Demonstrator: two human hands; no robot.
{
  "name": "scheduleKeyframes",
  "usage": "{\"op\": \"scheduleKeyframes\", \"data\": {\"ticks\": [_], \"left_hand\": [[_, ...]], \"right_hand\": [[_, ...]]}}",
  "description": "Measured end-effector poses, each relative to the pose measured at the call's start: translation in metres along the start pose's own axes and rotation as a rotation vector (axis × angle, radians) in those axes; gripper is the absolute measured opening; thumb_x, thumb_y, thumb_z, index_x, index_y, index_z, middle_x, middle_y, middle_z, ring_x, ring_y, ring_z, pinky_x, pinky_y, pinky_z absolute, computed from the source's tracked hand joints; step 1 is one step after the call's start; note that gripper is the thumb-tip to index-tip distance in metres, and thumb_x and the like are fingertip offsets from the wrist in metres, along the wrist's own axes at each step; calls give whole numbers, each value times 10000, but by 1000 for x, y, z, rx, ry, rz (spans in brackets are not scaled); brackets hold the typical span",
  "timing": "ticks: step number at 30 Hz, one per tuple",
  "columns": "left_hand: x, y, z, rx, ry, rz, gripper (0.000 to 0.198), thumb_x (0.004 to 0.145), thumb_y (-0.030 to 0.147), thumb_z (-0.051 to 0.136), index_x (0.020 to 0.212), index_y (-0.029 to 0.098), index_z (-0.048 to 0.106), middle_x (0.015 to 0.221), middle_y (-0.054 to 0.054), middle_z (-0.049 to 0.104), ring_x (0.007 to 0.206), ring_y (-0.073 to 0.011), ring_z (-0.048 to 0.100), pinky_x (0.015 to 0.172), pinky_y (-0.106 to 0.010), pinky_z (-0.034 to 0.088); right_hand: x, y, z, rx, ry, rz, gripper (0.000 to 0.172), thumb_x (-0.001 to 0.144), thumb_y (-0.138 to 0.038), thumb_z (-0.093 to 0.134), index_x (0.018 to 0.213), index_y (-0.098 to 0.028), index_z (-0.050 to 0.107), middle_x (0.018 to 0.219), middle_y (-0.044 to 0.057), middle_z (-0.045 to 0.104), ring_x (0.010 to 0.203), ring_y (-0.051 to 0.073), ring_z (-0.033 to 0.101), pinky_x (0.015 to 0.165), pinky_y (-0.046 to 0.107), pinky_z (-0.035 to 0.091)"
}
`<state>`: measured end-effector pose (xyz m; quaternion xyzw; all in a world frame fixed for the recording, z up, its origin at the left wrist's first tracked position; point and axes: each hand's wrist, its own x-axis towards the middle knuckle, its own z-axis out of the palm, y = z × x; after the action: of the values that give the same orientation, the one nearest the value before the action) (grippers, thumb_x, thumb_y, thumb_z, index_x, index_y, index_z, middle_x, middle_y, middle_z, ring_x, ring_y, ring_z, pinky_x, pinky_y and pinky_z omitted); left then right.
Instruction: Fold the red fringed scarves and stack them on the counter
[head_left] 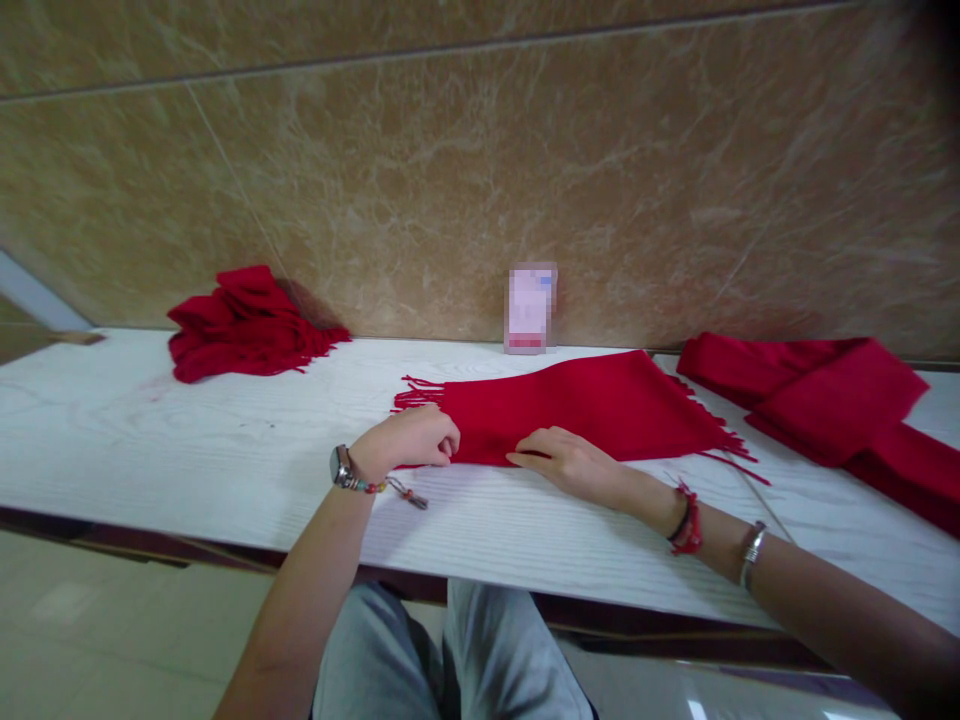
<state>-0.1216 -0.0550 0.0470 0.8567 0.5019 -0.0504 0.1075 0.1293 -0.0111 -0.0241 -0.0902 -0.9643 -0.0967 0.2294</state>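
Note:
A red fringed scarf (570,410) lies folded on the white table, its tassels at the left and right ends. My left hand (412,438) is at its left near corner, fingers curled and closed on the cloth edge; the fingertips are partly hidden. Further right, my right hand (566,462) rests along the near edge, with fingers stretched out over the cloth and the thumb a little apart. A watch and a beaded bracelet circle my left wrist. On the right arm are a red-and-black cord and a silver bangle.
A crumpled red scarf (240,330) lies at the left by the wall. Another red scarf (817,395), loosely folded, spreads at the right and hangs toward the edge. A blurred upright phone-like object (530,310) leans on the marbled wall (450,170). The white table (187,450) has joined boards.

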Motion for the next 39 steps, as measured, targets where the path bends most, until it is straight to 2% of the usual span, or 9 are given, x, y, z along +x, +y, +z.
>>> {"op": "scheduleKeyframes", "data": {"ticks": [3,7,10,15,18,21,27,33,39], "left_hand": [[-1,1,-1,27,27,3,158,700,109,557,728,187,692,695,-16,692,631,-135,605,561,-213,386],[-2,0,-1,59,57,48,191,728,118,526,776,198,693,745,-11,692,683,-134,605,628,-214,409],[-2,0,-2,101,62,72,216,743,114,501,805,199,689,813,-15,684,773,-143,598,702,-221,415],[-2,3,0,162,-3,29,197,767,132,475,743,187,663,737,-22,656,710,-152,592,631,-231,408],[1,8,4,213,75,40,99,771,200,539,802,185,632,786,-25,642,751,-167,591,632,-236,413],[9,16,10,273,176,149,122,772,250,588,873,181,592,870,-28,627,799,-176,590,663,-247,425],[19,22,20,395,229,201,87,844,180,515,861,173,600,827,-34,634,749,-173,605,630,-256,430],[18,15,19,347,209,246,113,849,175,520,838,189,632,809,-20,644,746,-156,600,657,-244,431],[17,17,17,178,121,285,214,802,125,525,943,217,657,835,-7,648,761,-139,587,675,-218,417]], "right_hand": [[1,-1,0,-26,41,26,286,914,-138,384,1075,-147,621,926,94,639,844,176,572,739,300,475],[3,0,1,-60,107,110,285,920,-178,384,878,-131,662,738,71,607,677,159,536,621,272,447],[5,0,1,-67,115,132,341,932,-206,359,784,-121,654,688,67,584,625,155,506,563,259,414],[6,0,2,-78,86,143,368,943,-215,329,780,-125,647,701,62,585,645,155,504,606,259,413],[5,1,4,-81,56,156,350,938,-211,346,769,-133,642,703,57,588,653,157,509,624,265,413],[4,2,5,-71,38,171,329,932,-199,361,774,-134,642,708,54,589,656,156,512,622,263,412],[3,3,5,-75,58,197,281,916,-191,396,793,-136,642,722,57,592,669,164,513,626,271,413],[6,-3,2,-107,59,123,245,910,-183,406,891,-128,643,798,77,614,735,177,530,669,290,419],[6,-3,3,-86,-38,0,275,919,-163,382,891,-151,655,774,66,609,712,167,528,639,279,420]]}}
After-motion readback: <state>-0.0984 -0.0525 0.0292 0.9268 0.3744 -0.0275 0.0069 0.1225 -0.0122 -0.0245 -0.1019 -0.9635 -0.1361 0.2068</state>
